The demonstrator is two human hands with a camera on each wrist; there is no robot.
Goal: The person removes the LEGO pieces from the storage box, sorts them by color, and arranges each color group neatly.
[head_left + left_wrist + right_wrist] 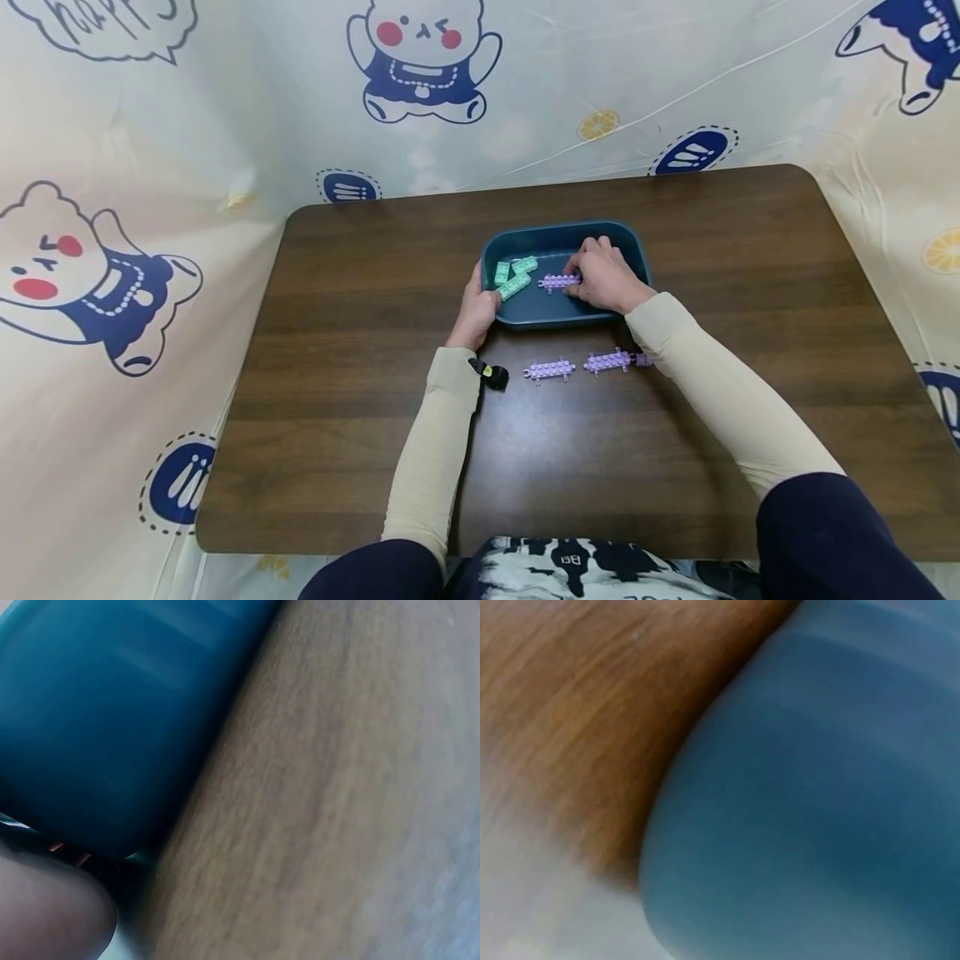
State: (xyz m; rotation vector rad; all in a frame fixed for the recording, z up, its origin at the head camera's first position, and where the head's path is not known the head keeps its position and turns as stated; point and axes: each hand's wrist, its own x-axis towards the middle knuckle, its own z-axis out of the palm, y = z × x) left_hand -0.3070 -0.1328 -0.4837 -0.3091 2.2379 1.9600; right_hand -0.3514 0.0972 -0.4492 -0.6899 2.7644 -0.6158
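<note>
Three green blocks (pixel 514 287) by left edge of tray (pixel 555 313); purple piece (pixel 552 282) near tray's middle, right end pinched in your right hand (pixel 606 279). Your left hand (pixel 476 310) grips tray's left edge. More purple pieces (pixel 551 369) on table (pixel 360 375), off tray's near edge; your right sleeve (pixel 738 408) partly covers rightmost, so lowering forearm could drag it. Tilting tray could slide blocks. Tray smooth, round-cornered, plastic-looking; purple pieces knobbly, thin pegs sticking out; table wood-grained, faintly glossy.
</note>
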